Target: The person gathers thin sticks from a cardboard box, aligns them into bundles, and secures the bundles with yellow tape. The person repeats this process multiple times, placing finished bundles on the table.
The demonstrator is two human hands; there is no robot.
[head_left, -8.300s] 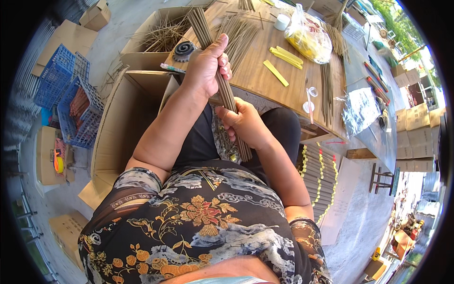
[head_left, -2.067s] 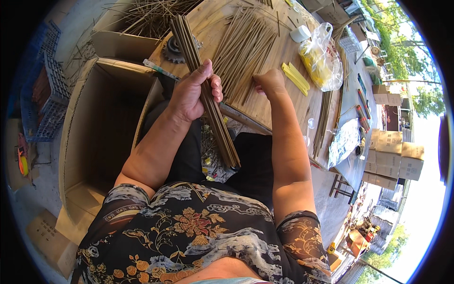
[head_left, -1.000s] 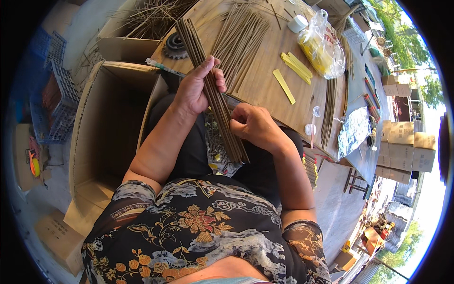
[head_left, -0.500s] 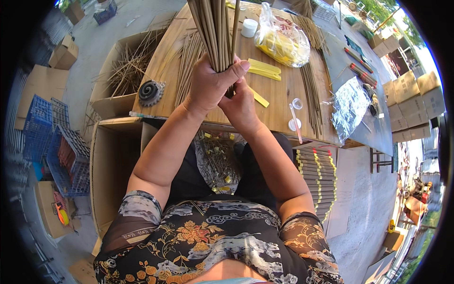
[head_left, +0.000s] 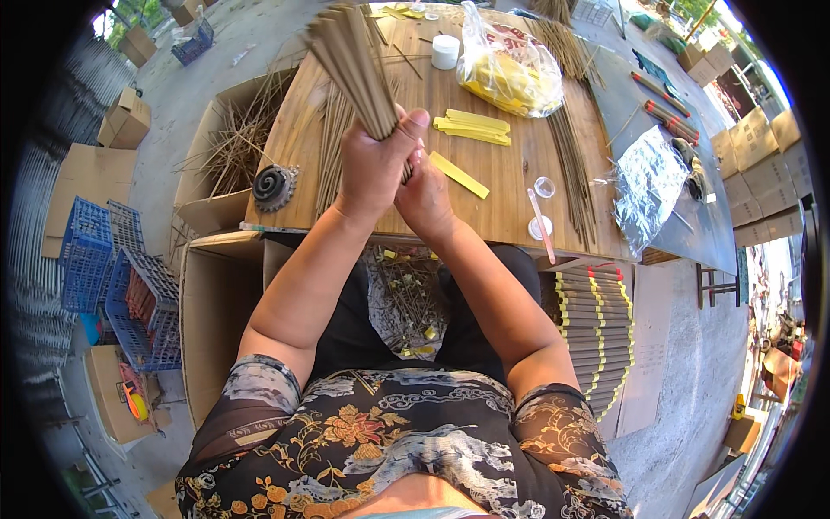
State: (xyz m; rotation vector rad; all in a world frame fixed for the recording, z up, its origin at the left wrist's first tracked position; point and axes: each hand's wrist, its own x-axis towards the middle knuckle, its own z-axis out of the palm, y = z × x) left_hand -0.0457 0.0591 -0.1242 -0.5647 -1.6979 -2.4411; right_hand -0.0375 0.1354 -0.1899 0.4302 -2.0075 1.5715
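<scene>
My left hand [head_left: 370,169] is wrapped round a bundle of thin brown incense sticks [head_left: 350,73] above the table's near edge. The bundle leans to the left, its far end blurred by motion. Just below and to the right, my right hand [head_left: 425,192] closes round the bundle's lower end and presses against the left hand. The fingers hide most of that lower end. Yellow paper strips [head_left: 471,127] lie in a small stack beyond my hands, and a single yellow strip [head_left: 459,176] lies closer, right of them.
On the wooden table [head_left: 510,186] are a clear bag of yellow strips [head_left: 510,73], a white jar [head_left: 445,52], a brush-like stick [head_left: 541,225], loose sticks [head_left: 572,177] and a dark coiled metal piece [head_left: 275,188]. A cardboard box of sticks [head_left: 238,138] stands left; yellow-banded bundles [head_left: 596,329] lie lower right.
The bundle has tipped to the left and its sticks sit closer together. Both hands have shifted slightly left, still gripping it. The whole view has shifted a little.
</scene>
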